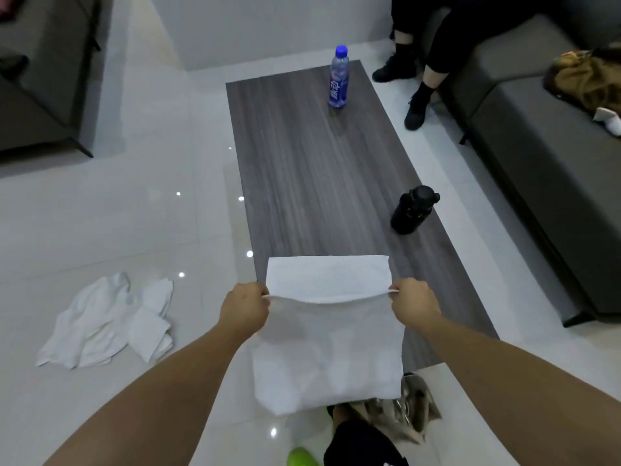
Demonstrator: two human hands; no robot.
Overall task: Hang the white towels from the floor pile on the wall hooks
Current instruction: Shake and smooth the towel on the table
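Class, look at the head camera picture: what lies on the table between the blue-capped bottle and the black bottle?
Nothing. In the head view, only bare wood-grain table lies between the blue-capped bottle and the black bottle.

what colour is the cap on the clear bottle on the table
Blue, matching its label; the bottle shows clearest in the head view.

- White characters are being shown running down the blue label of the plastic bottle [338, 77] standing on the wooden table [302, 169]; they are too blurred to be read with certainty.
- No other text, brand, number or sign is being made out anywhere.
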